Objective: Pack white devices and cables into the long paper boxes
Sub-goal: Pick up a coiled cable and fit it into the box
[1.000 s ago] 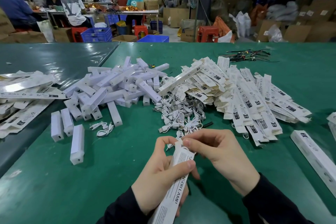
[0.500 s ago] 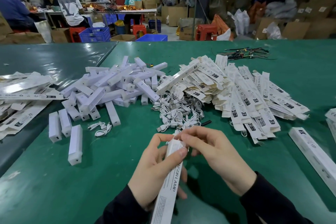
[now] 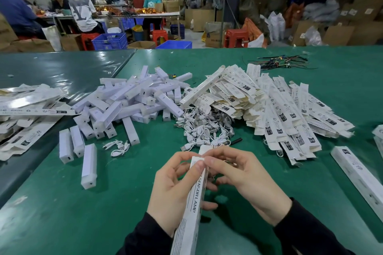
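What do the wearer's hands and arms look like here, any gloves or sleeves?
Two bare hands, left and right: no gloves, no rings or watch in view. Both forearms wear long black sleeves, left and right, ending at the wrists. Fingers have short, unpainted nails.

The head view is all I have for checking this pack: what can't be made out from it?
- Long paper box: contents and far-end flap hidden by left hand and right hand.
- Box's near end: cut off by the bottom edge.
- Flat boxes: print too small.
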A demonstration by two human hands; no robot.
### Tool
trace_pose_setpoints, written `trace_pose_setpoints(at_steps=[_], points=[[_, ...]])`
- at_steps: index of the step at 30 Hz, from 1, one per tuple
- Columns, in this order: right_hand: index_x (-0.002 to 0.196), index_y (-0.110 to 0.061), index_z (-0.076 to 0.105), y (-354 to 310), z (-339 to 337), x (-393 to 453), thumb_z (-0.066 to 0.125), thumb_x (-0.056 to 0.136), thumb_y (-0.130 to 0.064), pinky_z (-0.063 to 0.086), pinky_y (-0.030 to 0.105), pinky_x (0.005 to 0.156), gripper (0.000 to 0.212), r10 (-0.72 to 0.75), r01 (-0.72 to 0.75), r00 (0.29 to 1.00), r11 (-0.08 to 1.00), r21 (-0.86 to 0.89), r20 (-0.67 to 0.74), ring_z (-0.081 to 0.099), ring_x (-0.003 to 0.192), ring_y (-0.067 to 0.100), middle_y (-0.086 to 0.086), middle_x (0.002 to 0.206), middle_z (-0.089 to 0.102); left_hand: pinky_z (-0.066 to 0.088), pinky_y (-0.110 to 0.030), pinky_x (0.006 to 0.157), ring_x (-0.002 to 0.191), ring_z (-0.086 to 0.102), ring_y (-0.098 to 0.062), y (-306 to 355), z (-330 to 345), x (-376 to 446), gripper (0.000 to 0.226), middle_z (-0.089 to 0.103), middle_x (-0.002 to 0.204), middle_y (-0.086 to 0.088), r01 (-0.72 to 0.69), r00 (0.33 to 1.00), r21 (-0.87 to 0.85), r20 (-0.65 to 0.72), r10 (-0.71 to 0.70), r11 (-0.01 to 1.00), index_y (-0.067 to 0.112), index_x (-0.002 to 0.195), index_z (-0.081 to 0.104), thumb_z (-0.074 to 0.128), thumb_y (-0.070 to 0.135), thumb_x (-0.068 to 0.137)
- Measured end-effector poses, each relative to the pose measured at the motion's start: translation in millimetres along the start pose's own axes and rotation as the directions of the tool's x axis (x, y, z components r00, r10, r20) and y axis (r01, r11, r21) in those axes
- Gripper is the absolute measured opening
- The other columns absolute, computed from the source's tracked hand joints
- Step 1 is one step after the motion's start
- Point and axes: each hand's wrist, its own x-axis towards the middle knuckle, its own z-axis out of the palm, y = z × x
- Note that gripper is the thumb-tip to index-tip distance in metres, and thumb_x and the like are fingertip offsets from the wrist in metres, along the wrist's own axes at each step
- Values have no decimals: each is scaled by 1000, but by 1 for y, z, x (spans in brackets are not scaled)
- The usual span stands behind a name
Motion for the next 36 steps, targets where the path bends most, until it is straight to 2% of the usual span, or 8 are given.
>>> trace_pose_setpoints(at_steps=[5, 9, 12, 14, 21, 24, 26, 36], points=[[78, -20, 76, 1, -1, 0, 72, 69, -37, 48, 21, 61, 19, 14, -15, 1000, 1000, 16, 17, 57, 75, 15, 4, 79, 67, 56, -44, 44, 61, 67, -32, 0, -1, 0, 35, 66, 77, -14, 18, 999, -30, 35, -17, 999, 3, 102, 57, 64, 24, 74], [89, -19, 68, 0, -2, 1, 78, 61, -43, 47, 22, 55, 38, 98, -94, 995, 990, 104, -37, 63, 68, 13, 3, 79, 69, 56, -43, 42, 56, 65, -32, 1, -1, 0, 29, 64, 76, -12, 16, 998, -30, 59, -14, 999, 6, 97, 59, 65, 23, 75], [96, -15, 70, 0, -2, 2, 71, 73, -48, 46, 24, 53, 40, 203, -179, 975, 961, 213, -94, 61, 62, 13, 3, 77, 67, 55, -42, 41, 55, 63, -31, -2, 0, 0, 19, 65, 80, -11, 10, 996, 4, 91, -10, 1000, 12, 89, 64, 70, 25, 76], [94, -13, 77, 0, -4, 2, 64, 82, -48, 46, 23, 56, 39, 230, -209, 967, 961, 184, -105, 60, 63, 13, 4, 77, 68, 55, -42, 42, 56, 63, -31, -4, 1, 0, 25, 66, 84, -12, 15, 995, 37, 103, -19, 999, 15, 88, 64, 77, 32, 74], [84, -14, 81, -3, 0, -1, 75, 68, -38, 49, 16, 59, 29, 123, -117, 990, 990, 85, -70, 64, 68, 6, 9, 84, 76, 54, -43, 39, 51, 61, -32, -9, -3, 4, 46, 66, 77, -9, 30, 997, -4, 77, -30, 1000, 11, 103, 42, 72, 24, 71], [83, -14, 81, -1, 0, 0, 73, 80, -18, 49, 17, 59, 9, 127, -118, 988, 988, 99, -91, 64, 66, 7, 6, 78, 75, 54, -42, 39, 51, 61, -32, -10, -3, 4, 50, 66, 77, -8, 42, 997, -7, 72, -41, 999, 11, 104, 42, 73, 25, 68], [83, -12, 81, 0, -1, 0, 70, 84, -11, 49, 16, 58, 11, 130, -119, 986, 987, 104, -103, 64, 65, 7, 6, 77, 75, 53, -42, 39, 51, 61, -33, -11, -3, 4, 51, 65, 77, -9, 50, 996, -4, 70, -50, 999, 11, 104, 42, 74, 26, 67], [79, -7, 80, 0, -3, 0, 69, 82, -10, 51, 20, 60, 12, 157, -147, 982, 984, 98, -104, 62, 63, 12, 8, 72, 71, 50, -36, 34, 48, 59, -33, -12, -1, 2, 48, 64, 79, -17, 58, 995, 10, 78, -59, 998, 9, 107, 41, 70, 24, 71]])
